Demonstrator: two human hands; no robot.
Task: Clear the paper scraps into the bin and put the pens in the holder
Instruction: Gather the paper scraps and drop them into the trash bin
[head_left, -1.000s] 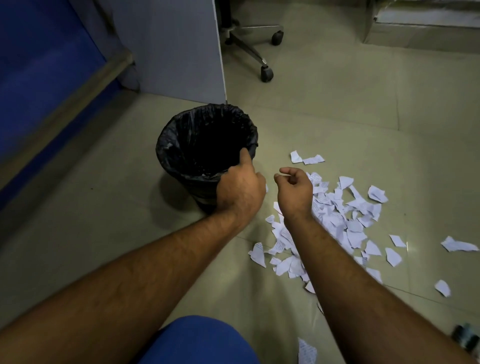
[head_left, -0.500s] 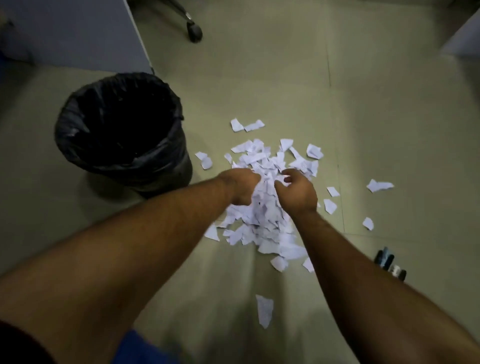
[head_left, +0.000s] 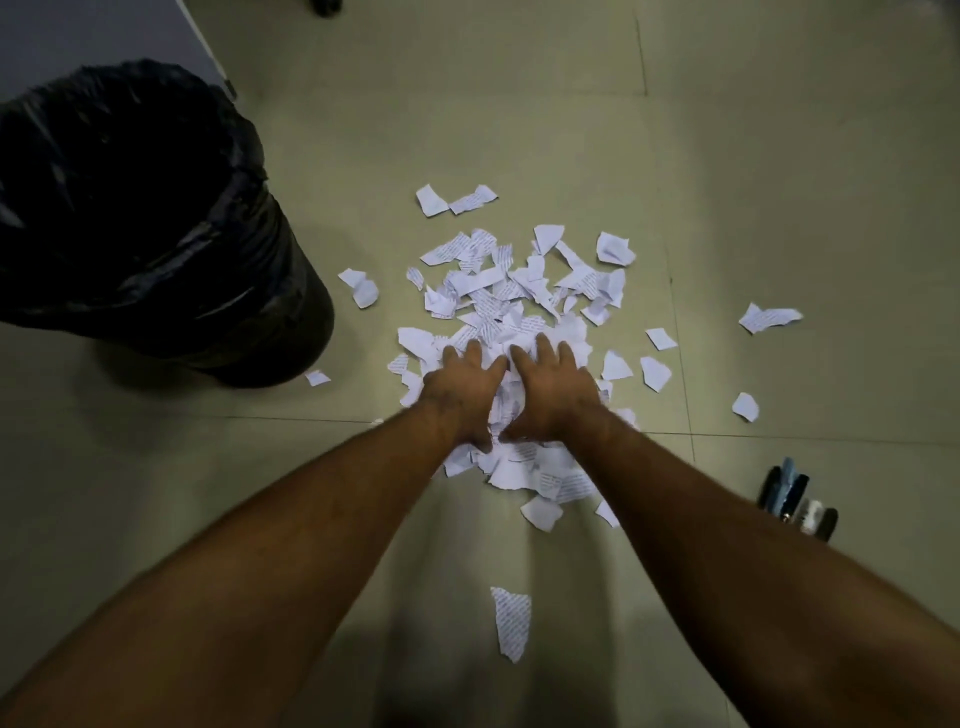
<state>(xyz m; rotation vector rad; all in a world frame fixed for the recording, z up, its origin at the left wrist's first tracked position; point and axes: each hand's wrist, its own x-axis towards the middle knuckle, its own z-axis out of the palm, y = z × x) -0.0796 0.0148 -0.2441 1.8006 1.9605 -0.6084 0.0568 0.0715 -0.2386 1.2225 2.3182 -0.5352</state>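
A heap of torn white paper scraps with printed text lies on the tiled floor. My left hand and my right hand rest side by side, palms down, on the near part of the heap, fingers spread and thumbs almost touching. Neither hand has closed around any paper. A black bin lined with a black bag stands to the left of the heap. Several pens lie on the floor at the right, partly hidden by my right forearm. No pen holder is in view.
Loose scraps lie apart from the heap: one long strip near me, one far right, one beside the bin. A grey partition panel stands behind the bin. A chair castor shows at the top edge.
My hands left the bin rim and came down onto the heap. Half a second ago the fingers were curled in the scraps; now they lie flat and spread. The view tilted down.
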